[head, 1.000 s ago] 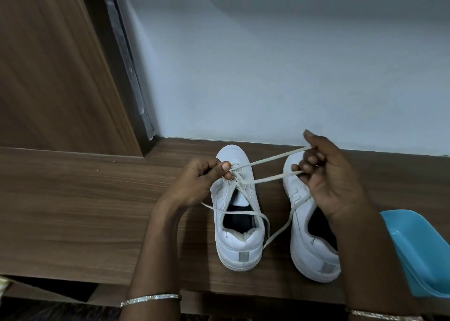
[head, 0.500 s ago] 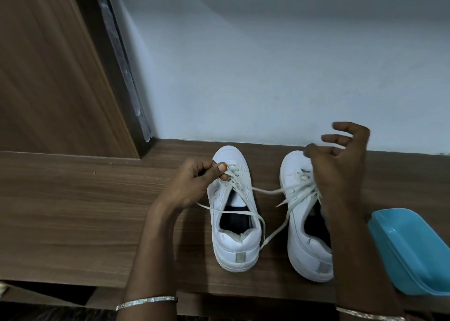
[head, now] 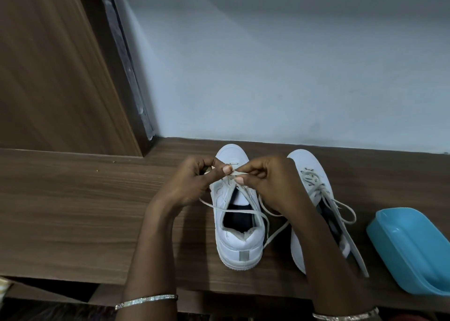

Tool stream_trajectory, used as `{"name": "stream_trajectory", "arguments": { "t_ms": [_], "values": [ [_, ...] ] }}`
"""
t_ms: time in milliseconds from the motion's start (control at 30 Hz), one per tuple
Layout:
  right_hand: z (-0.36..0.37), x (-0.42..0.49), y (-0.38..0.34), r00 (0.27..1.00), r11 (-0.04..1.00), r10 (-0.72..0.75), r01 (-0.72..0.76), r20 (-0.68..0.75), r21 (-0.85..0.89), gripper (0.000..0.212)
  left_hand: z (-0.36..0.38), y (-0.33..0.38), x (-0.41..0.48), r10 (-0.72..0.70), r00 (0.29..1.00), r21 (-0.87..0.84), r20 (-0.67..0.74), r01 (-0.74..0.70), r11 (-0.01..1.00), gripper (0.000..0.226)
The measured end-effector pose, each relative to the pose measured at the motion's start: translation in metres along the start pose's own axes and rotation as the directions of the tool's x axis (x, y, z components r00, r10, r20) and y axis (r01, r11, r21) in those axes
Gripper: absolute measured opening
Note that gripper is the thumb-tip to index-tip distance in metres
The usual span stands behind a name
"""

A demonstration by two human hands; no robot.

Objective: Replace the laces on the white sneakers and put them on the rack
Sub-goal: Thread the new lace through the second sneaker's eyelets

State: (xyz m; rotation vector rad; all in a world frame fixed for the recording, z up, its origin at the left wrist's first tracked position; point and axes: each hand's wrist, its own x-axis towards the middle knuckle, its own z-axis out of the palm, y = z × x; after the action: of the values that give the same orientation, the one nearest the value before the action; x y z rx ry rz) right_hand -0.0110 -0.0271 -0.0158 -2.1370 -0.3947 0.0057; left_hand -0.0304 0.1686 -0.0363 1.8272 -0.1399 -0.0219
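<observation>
Two white sneakers stand side by side on a brown wooden shelf top (head: 73,213), toes toward the wall. Over the front eyelets of the left sneaker (head: 239,242), my left hand (head: 194,182) and my right hand (head: 270,182) meet, and both pinch its off-white lace (head: 233,208) between thumb and fingers. Loose ends of that lace trail across the shoe's opening and onto the wood on both sides. The right sneaker (head: 314,174) is laced, with a loose bow lying over its tongue; my right forearm hides part of it.
A light blue plastic tub (head: 411,250) lies at the shelf's right front edge, close to the right sneaker. A pale wall (head: 267,65) rises behind the shoes, and a brown wooden panel (head: 48,77) stands at the left. The shelf's front edge runs just below the sneakers' heels.
My right hand has dropped the long stretch of lace it held out to the right and come back left to the left sneaker's front, where it now pinches the lace beside my left hand.
</observation>
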Motion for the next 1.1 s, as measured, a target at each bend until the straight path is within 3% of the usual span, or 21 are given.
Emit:
{"name": "stream_trajectory", "arguments": {
  "t_ms": [133, 400, 533, 600, 700, 800, 933, 1100],
  "values": [
    [-0.007, 0.000, 0.002, 0.998, 0.996, 0.061, -0.059, -0.016, 0.073, 0.013, -0.014, -0.002, -0.010, -0.032, 0.999, 0.050, 0.001, 0.032, 0.998, 0.015],
    [-0.030, -0.003, 0.012, 0.979, 0.942, 0.203, -0.197, 0.006, 0.272, 0.011, -0.046, -0.011, -0.026, -0.067, 0.976, 0.136, -0.209, 0.097, 0.986, 0.021],
    [-0.037, -0.004, 0.018, 0.968, 0.940, 0.231, -0.248, 0.097, 0.233, 0.008, -0.058, -0.031, -0.027, -0.181, 0.957, 0.409, -0.225, 0.262, 0.874, 0.027],
    [-0.039, -0.005, 0.019, 0.961, 0.949, 0.221, -0.251, 0.165, 0.191, 0.009, -0.055, -0.032, -0.024, -0.186, 0.961, 0.482, -0.206, 0.265, 0.835, 0.020],
    [-0.039, -0.007, 0.018, 0.947, 0.945, 0.212, -0.262, 0.242, 0.197, 0.016, -0.039, -0.016, -0.019, -0.091, 0.986, 0.360, -0.142, 0.137, 0.923, 0.007],
    [-0.036, -0.007, 0.013, 0.944, 0.941, 0.219, -0.271, 0.249, 0.201, 0.025, -0.019, -0.002, -0.014, -0.102, 0.995, 0.144, 0.003, 0.100, 0.984, 0.015],
    [-0.030, -0.007, 0.006, 0.945, 0.947, 0.201, -0.254, 0.259, 0.194, 0.022, -0.002, -0.003, -0.004, -0.099, 0.989, 0.170, 0.108, 0.079, 0.982, 0.032],
    [-0.024, -0.007, 0.004, 0.958, 0.962, 0.183, -0.221, 0.222, 0.160, 0.011, -0.002, -0.007, -0.002, -0.103, 0.988, 0.149, 0.117, 0.085, 0.985, 0.022]
  ]
}}
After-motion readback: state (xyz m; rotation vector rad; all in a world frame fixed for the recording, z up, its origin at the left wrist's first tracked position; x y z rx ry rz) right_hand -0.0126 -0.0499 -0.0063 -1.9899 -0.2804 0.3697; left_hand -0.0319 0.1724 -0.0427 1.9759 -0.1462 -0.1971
